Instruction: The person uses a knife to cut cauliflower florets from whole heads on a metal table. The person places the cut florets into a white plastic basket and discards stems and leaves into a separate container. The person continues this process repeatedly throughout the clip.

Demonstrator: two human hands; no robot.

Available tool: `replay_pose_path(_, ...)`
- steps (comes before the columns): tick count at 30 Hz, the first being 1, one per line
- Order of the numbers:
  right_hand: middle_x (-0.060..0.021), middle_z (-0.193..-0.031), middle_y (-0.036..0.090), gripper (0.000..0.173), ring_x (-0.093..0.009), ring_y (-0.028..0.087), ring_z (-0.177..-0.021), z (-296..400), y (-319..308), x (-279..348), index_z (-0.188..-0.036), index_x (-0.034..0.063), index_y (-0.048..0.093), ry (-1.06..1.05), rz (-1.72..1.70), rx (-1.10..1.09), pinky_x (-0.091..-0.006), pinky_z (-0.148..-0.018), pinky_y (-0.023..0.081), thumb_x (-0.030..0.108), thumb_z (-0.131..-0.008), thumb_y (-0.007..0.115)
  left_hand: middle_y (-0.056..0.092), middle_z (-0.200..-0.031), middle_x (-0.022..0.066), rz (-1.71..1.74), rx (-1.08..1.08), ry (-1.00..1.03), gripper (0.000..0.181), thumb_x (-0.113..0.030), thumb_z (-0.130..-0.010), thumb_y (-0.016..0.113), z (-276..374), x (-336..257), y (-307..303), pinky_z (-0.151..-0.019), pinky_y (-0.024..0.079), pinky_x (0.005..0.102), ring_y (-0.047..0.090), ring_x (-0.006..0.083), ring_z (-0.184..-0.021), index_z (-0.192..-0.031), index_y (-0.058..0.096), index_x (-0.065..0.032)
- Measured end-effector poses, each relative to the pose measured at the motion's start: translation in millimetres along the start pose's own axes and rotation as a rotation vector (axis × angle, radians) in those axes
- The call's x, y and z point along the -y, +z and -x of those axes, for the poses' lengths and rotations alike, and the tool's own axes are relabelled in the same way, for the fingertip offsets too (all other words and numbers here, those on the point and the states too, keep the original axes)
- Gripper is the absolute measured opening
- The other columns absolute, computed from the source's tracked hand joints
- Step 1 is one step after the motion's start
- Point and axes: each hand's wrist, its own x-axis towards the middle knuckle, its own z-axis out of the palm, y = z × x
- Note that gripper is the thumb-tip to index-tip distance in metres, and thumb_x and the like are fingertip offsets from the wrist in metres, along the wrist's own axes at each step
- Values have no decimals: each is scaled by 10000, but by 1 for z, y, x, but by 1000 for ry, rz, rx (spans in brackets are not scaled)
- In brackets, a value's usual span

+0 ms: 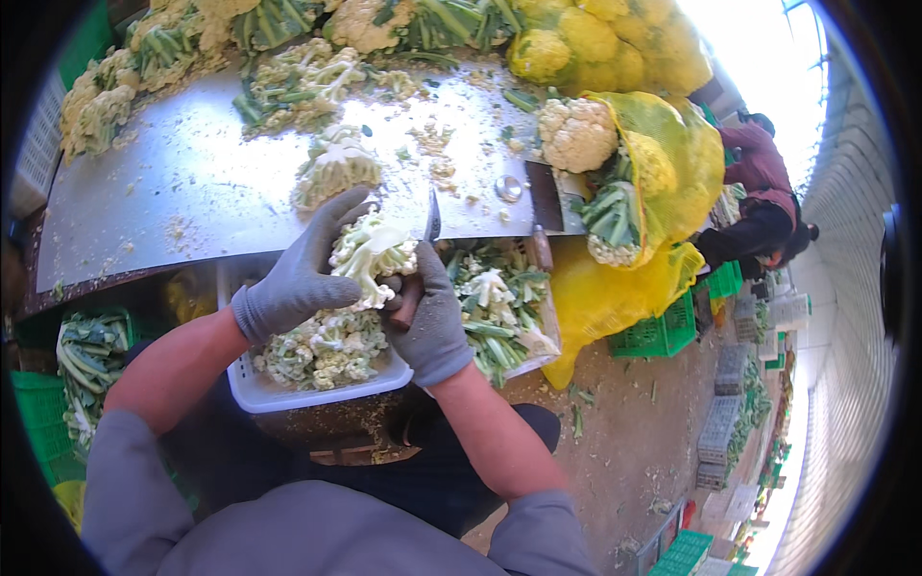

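Observation:
My left hand (310, 263), in a grey knit glove, holds a piece of cauliflower (371, 252) with its pale cut stem side facing up. My right hand (432, 317), gloved alike, grips a knife by its brown handle (408, 302). The short curved blade (433, 217) points away from me, just right of the piece. Below both hands is a white plastic crate (317, 402) holding cut florets (324, 353). Another trimmed cauliflower head (337, 167) rests on the metal tabletop (194, 216), beyond my left hand.
A cleaver (543, 198) lies at the table's right edge near a metal ring (508, 189). Whole cauliflowers (578, 135) spill from a yellow mesh bag (670, 165). Trimmings fill a crate (504, 317) at right. A person (760, 173) works farther right, near green crates (655, 327).

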Motion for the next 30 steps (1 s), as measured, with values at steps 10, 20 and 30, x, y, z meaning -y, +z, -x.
replay_pose_path(10,-9,-1177,721,356,-141,707,-975,15,-26,-19,-1327,140,625,-134,-103,42,-278,-767,589,404,-1091,587,293,-1635,151,157,-44,59,1097,-643,-901,742,-9,50,38,-1231,349,432,419,305,-1482,-1667,166,-109)
replay_pose_path(20,-58,-1319,694,471,-194,708,-1135,15,-85,-36,-1443,85,561,-101,-176,118,-332,-961,594,425,-1122,505,427,-1548,166,-32,87,95,1362,-554,-692,971,4,63,55,-1186,406,435,493,279,-1410,-1680,151,-98)
replay_pose_path(30,-35,-1059,722,384,-154,681,-832,11,-73,-36,-1310,167,607,-140,114,-32,-285,-692,561,477,-1124,479,572,-1314,130,-51,-50,164,704,-295,-893,731,-13,72,51,-982,530,352,603,186,-1147,-1459,389,-54)
